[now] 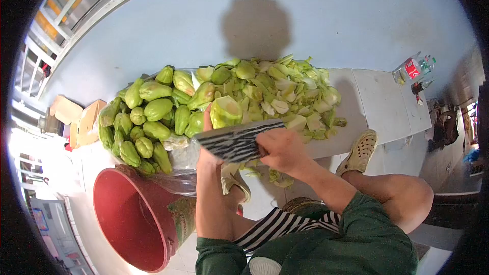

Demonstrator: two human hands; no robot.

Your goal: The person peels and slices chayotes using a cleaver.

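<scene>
A broad cleaver [242, 141] is in my right hand [282, 147], with the fingers wrapped round its handle. Dark and light stripes show across its blade. Beyond the blade, my left hand [208, 120] grips a cut chayote [225, 111], whose pale flesh shows on top. The blade hides most of that hand. Whole green chayotes [158, 108] are heaped to the left of my hands. A pile of chayote slices and cut pieces [279, 91] spreads over the low surface ahead and to the right.
A red bin [122, 219] lies tipped at the lower left, near a clear plastic bag [183, 181]. A cardboard box [86, 122] stands at the far left. Bottles [410, 70] sit at the right end of the tiled ledge [382, 94]. My clog [359, 153] is beside the ledge.
</scene>
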